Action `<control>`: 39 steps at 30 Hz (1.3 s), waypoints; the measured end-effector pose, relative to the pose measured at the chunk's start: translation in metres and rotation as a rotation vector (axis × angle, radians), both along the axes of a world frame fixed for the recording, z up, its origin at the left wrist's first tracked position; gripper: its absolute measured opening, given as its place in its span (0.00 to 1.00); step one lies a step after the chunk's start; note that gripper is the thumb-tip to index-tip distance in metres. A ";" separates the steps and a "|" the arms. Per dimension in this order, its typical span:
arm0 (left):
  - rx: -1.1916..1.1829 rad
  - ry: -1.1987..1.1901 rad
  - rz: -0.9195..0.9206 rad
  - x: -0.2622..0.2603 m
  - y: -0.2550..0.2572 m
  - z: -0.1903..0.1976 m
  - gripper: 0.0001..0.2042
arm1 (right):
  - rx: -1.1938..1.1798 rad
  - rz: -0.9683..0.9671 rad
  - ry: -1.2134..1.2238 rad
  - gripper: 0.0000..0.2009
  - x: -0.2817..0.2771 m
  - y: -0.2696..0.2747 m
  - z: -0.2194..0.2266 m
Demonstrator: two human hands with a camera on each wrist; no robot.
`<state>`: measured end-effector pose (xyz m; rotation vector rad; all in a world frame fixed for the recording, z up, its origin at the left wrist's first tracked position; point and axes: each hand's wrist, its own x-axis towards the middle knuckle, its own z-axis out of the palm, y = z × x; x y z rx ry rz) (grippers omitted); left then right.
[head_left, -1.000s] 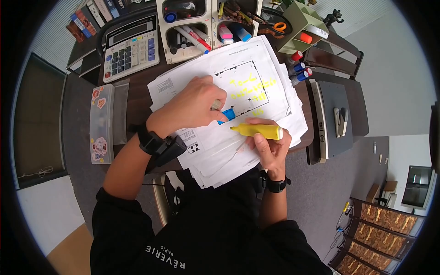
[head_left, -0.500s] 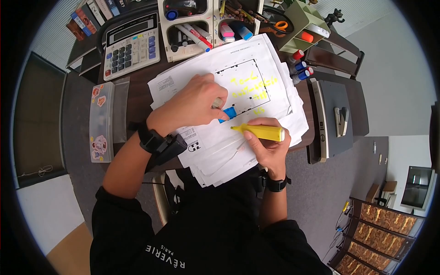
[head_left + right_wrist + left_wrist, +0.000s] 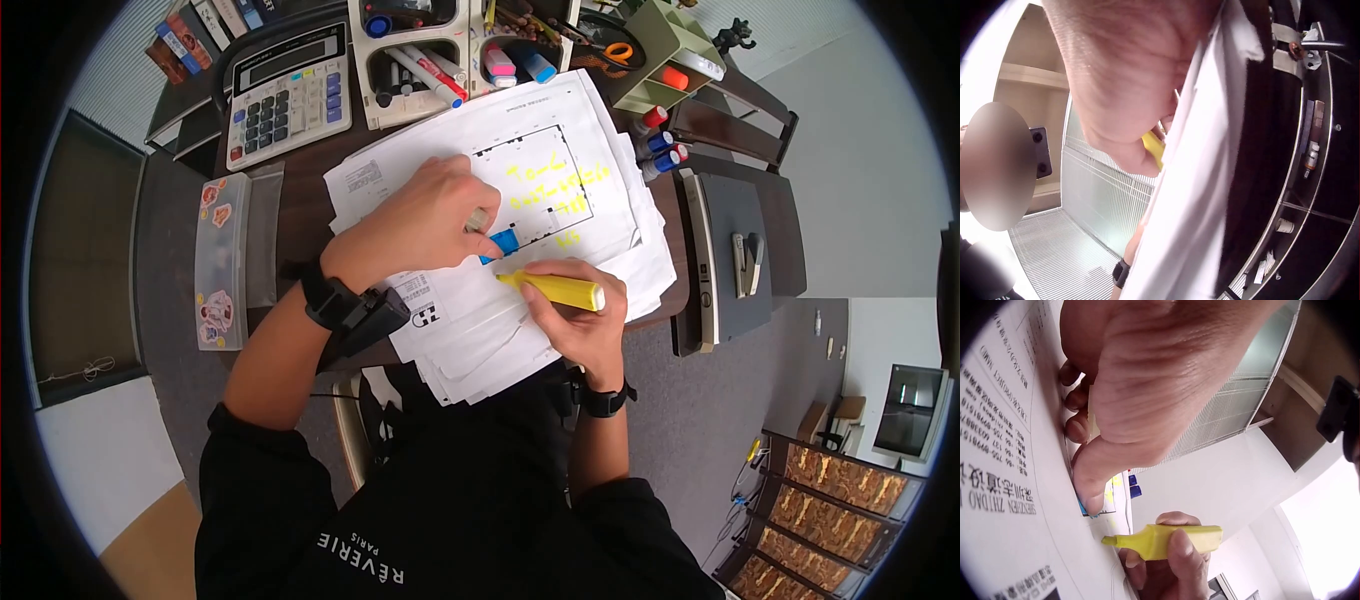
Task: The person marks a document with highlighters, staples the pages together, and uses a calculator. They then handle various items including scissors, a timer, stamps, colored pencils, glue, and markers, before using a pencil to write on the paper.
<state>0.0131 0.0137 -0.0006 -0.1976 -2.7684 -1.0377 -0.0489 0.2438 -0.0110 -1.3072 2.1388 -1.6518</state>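
The right hand (image 3: 588, 325) grips a yellow highlighter (image 3: 565, 290) without a cap, its tip over the printed sheet near the left thumb. In the left wrist view the highlighter (image 3: 1172, 540) points toward the paper. My left hand (image 3: 420, 215) rests on the papers (image 3: 460, 345), fingers curled round a small pale object (image 3: 478, 219), mostly hidden. Its thumb touches a blue patch (image 3: 503, 241) at the edge of the printed plan. Yellow handwriting (image 3: 555, 190) lies inside the plan outline.
A calculator (image 3: 290, 98) and pen organizer (image 3: 415, 75) stand behind the papers. At the left is a clear stickered box (image 3: 222, 265); at the right, upright markers (image 3: 660, 145) and a closed laptop (image 3: 728, 215) with a stapler (image 3: 746, 265).
My right hand has shifted slightly left, and the highlighter now slants more, its rear end lower. The left hand keeps its hold and place on the papers.
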 end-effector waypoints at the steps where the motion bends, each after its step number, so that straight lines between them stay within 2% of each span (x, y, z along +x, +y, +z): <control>1: 0.008 -0.003 -0.006 0.000 0.000 0.000 0.15 | 0.000 0.001 -0.001 0.09 0.000 0.000 0.000; 22: 0.003 0.000 -0.017 -0.001 0.000 0.001 0.15 | -0.001 0.036 0.039 0.08 -0.001 -0.001 -0.001; 28: 0.004 0.011 -0.012 -0.001 0.000 -0.001 0.15 | 0.075 -0.006 -0.033 0.07 0.001 0.001 0.003; 37: -0.003 0.022 0.001 0.000 0.001 0.000 0.15 | 0.017 0.009 0.064 0.06 0.000 0.000 -0.001; 39: -0.003 0.013 -0.002 0.000 0.001 0.001 0.15 | 0.075 -0.043 -0.056 0.06 0.002 0.002 0.000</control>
